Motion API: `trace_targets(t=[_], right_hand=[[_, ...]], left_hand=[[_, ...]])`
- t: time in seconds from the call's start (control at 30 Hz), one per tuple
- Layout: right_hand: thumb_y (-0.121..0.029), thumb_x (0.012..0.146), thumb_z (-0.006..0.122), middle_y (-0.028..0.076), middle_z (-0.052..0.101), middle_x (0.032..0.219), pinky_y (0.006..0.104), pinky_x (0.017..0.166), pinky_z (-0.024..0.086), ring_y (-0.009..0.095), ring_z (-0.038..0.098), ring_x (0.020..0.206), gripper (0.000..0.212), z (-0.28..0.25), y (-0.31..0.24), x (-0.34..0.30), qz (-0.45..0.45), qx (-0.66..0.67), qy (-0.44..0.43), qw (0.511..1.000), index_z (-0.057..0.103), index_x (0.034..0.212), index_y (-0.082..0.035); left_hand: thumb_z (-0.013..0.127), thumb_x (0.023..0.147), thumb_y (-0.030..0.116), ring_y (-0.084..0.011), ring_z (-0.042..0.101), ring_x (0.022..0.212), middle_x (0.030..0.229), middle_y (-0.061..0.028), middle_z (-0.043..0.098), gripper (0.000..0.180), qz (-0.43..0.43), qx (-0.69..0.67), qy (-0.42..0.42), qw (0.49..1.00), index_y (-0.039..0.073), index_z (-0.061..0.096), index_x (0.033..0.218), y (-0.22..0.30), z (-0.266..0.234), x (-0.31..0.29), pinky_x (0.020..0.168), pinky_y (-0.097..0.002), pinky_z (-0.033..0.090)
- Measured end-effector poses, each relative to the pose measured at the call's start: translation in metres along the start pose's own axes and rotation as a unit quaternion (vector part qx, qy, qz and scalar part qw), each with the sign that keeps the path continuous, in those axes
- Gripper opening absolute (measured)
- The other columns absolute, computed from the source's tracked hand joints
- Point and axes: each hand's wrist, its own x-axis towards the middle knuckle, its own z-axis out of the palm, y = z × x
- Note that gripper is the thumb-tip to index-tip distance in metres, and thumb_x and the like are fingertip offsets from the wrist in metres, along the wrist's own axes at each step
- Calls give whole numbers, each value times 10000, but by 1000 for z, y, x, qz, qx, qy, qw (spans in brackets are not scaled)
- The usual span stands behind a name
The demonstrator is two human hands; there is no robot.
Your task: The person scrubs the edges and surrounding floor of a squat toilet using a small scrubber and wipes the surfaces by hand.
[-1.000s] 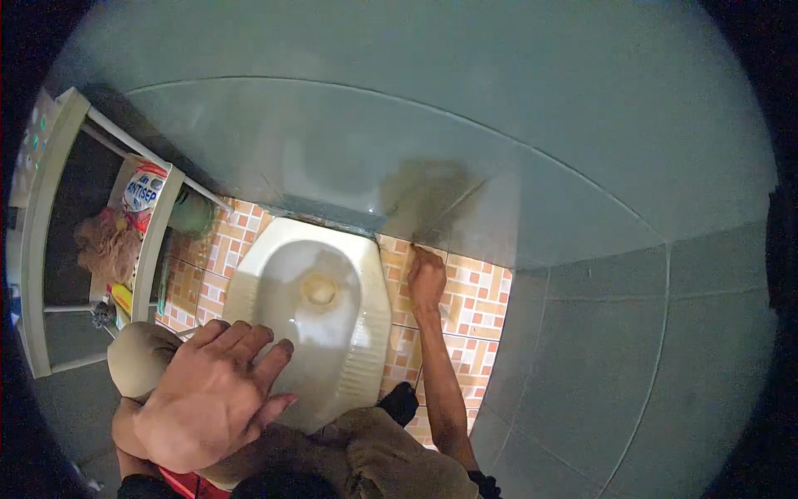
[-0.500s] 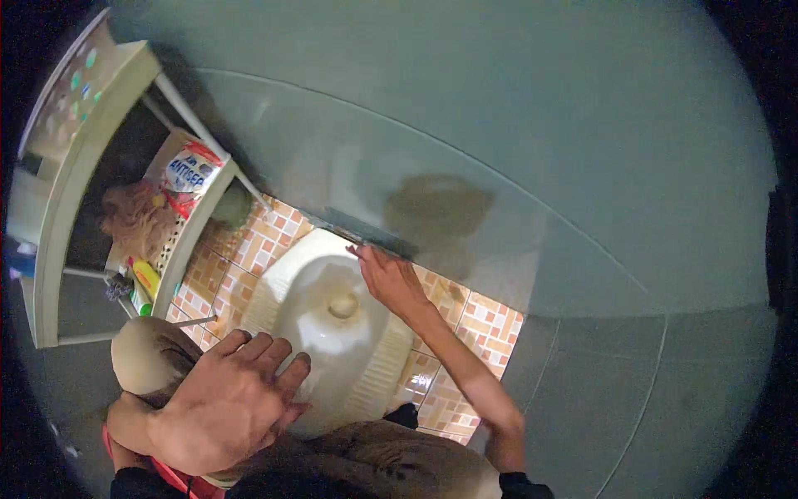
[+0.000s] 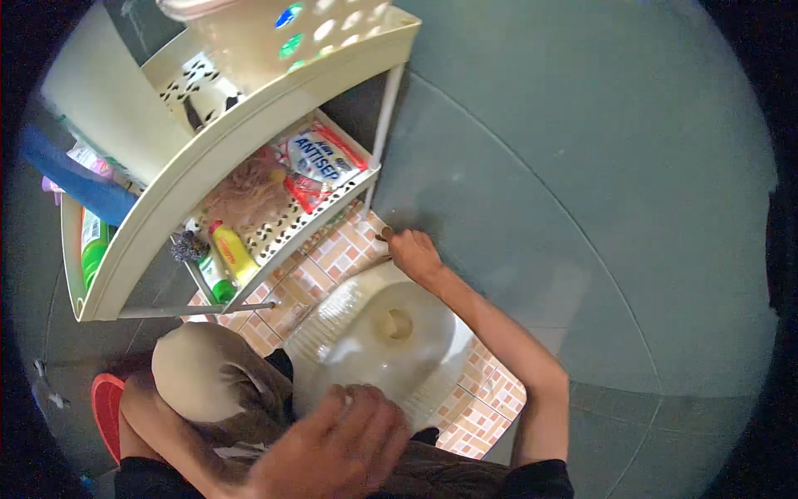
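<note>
My right hand (image 3: 417, 258) reaches past the far rim of a white squat toilet (image 3: 341, 320), near the foot of the wall. Its fingers are closed around a small brownish thing (image 3: 385, 234) that I cannot make out. In front, over the near end of the toilet, hangs my left hand (image 3: 345, 441). Motion blurs its fingers, and nothing shows in it.
A cream corner shelf (image 3: 249, 133) stands at the left, with a perforated basket (image 3: 274, 37) on top. Its lower tier bears a plastic packet (image 3: 320, 158), a brown mesh puff (image 3: 249, 195) and a yellow tube (image 3: 233, 249). Grey-green wall (image 3: 515, 274) borders the right.
My right hand has moved from the toilet's rim to the floor beyond it, closer to the shelf. My left hand has shifted right and nearer. The view has swung left, showing more shelf.
</note>
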Motion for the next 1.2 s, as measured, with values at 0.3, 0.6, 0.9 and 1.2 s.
trace_targets(t=[0.3,0.6,0.9,1.2], right_hand=[[-151,954,572,204,719,864,497,738,594,365,736,847,152,60,27,23,100,21,-27,994,703,997,-88],[-139,936,590,189,734,889,477,780,599,372,740,881,176,99,15,38,48,-92,-177,979,754,945,-75],[-68,883,658,256,730,952,506,846,583,427,720,945,170,37,22,53,77,98,-151,981,771,1010,-72],[-272,838,695,205,752,965,490,831,587,359,755,904,203,81,9,48,84,35,-193,977,798,919,-116]], left_hand=[[575,992,261,-279,583,1162,1204,-137,636,338,37,268,-20,963,17,655,1211,-15,28,-20,1033,-415,438],[542,1011,297,-288,582,1175,1235,-154,634,381,82,135,-43,986,15,650,1244,-38,18,-29,1038,-444,434],[552,988,299,-290,595,1158,1230,-156,642,385,89,104,-33,990,18,653,1230,-45,24,-36,1024,-437,446],[563,965,301,-292,607,1140,1226,-157,650,388,90,126,-38,987,20,657,1217,-35,20,-41,1009,-431,457]])
